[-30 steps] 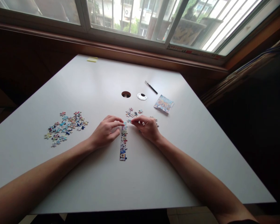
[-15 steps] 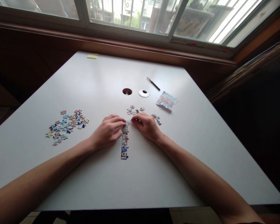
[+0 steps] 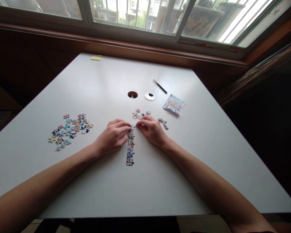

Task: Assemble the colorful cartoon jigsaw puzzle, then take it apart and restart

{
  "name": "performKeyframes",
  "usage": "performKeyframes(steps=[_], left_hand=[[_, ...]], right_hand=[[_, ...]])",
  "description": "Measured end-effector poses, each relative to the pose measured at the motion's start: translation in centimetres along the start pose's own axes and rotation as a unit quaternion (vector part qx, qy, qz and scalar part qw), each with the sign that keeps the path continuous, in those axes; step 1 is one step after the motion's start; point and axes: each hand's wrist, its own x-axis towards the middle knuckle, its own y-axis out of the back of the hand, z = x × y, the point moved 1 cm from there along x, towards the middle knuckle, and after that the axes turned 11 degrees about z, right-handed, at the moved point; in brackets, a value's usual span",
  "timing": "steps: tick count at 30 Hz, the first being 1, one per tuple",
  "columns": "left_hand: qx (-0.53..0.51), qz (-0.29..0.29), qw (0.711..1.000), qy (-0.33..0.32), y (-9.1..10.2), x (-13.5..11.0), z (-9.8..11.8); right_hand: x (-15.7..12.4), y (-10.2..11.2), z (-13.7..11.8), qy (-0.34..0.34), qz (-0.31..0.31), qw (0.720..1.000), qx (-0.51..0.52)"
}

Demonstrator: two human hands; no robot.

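Observation:
A narrow strip of joined jigsaw puzzle pieces (image 3: 130, 147) lies on the white table, running away from me. At its far end my left hand (image 3: 113, 134) has its fingertips pressed together against the strip's left edge. Opposite it, my right hand (image 3: 153, 130) pinches at a light blue puzzle piece (image 3: 133, 125) at the top of the strip; the fingers partly cover it. A few loose puzzle pieces (image 3: 136, 114) lie just beyond the right hand, and others (image 3: 163, 123) sit by its outer side.
A larger pile of loose puzzle pieces (image 3: 71, 127) spreads over the left of the table (image 3: 99, 187). Farther back are a round cable hole (image 3: 132, 94), its metal cover (image 3: 149, 96), a pen (image 3: 160, 86), a printed packet (image 3: 174, 104) and a yellow slip (image 3: 96, 58).
The camera view has shifted slightly. Both hands stay at the far end of the strip, and the light blue piece now looks flatter and more in line with it.

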Motion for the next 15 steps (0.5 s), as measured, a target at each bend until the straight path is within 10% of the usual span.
performKeyframes(steps=[8, 15], left_hand=[[0.014, -0.006, 1.000, -0.007, 0.0, -0.1, 0.2], [0.031, -0.030, 0.999, -0.012, 0.1, 0.1, 0.7]], right_hand=[[0.3, 0.3, -0.4, -0.019, 0.023, 1.000, 0.004], [1.3, 2.9, 3.6, -0.215, 0.220, 0.951, 0.018]])
